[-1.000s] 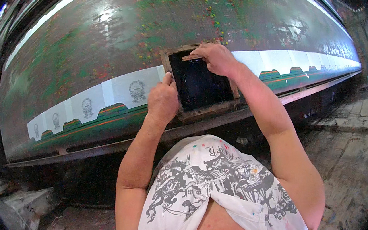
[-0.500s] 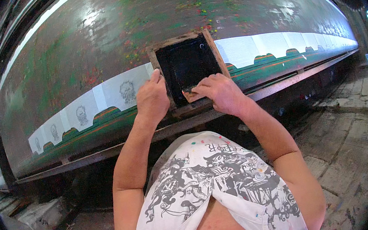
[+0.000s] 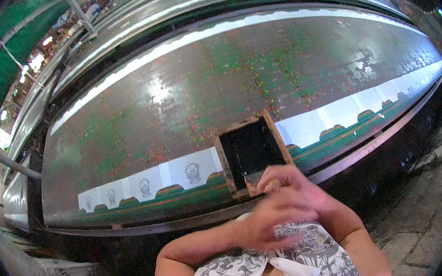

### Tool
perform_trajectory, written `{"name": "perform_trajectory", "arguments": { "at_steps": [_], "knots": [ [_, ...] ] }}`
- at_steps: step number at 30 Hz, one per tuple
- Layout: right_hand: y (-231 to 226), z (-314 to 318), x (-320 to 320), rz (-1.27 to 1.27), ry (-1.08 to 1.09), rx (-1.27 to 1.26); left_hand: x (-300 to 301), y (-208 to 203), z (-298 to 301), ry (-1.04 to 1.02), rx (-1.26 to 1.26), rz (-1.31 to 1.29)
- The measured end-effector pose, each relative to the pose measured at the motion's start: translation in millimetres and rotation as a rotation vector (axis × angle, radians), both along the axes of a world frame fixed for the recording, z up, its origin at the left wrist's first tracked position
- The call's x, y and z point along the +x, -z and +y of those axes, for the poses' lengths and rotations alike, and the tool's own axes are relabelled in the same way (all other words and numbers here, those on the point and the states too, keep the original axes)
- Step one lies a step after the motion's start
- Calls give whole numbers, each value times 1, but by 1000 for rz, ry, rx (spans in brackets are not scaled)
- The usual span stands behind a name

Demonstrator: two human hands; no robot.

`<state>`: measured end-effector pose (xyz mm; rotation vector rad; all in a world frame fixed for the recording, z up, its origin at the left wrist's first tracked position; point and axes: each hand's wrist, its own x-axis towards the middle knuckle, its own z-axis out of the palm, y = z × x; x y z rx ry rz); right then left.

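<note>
A wooden-framed printing screen (image 3: pixel 221 157) with a black inside lies over a row of white sheets (image 3: pixel 145 181) along the table's near edge. At the screen's near end sits a small wooden squeegee (image 3: pixel 252 186). My right hand (image 3: pixel 284 178) is closed at its right end, fingers curled against it, partly covering it. My left hand (image 3: pixel 280 212) is off the screen, crossing in front of my right wrist, its fingers smeared by motion. Sheets left of the screen bear grey line motifs; those on its right (image 3: pixel 337 117) look blank.
The long table (image 3: pixel 175 110) is spotted with green, red and yellow paint. A rail (image 3: pixel 378 143) runs along its near edge. Behind it are further long tables (image 3: pixel 207 2). Green cloth (image 3: pixel 2 58) hangs at the far left, and paved floor (image 3: pixel 426 192) lies at the right.
My left hand has let go of the screen's left side and swung right, toward my right hand. The view has tilted up, showing more tables behind. The screen and squeegee keep their places.
</note>
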<state>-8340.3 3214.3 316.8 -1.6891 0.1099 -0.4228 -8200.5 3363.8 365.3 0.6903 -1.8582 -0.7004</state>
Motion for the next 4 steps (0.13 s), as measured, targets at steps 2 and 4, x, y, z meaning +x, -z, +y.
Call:
{"name": "perform_trajectory", "arguments": {
  "at_steps": [2, 4],
  "knots": [
    [-12, 8, 10, -66, -305, 146, -31, -10, -6, 354, 98, 113],
    [-21, 13, 20, -149, -566, 168, -62, -8, -20, 561, 113, 160]
  ]
}}
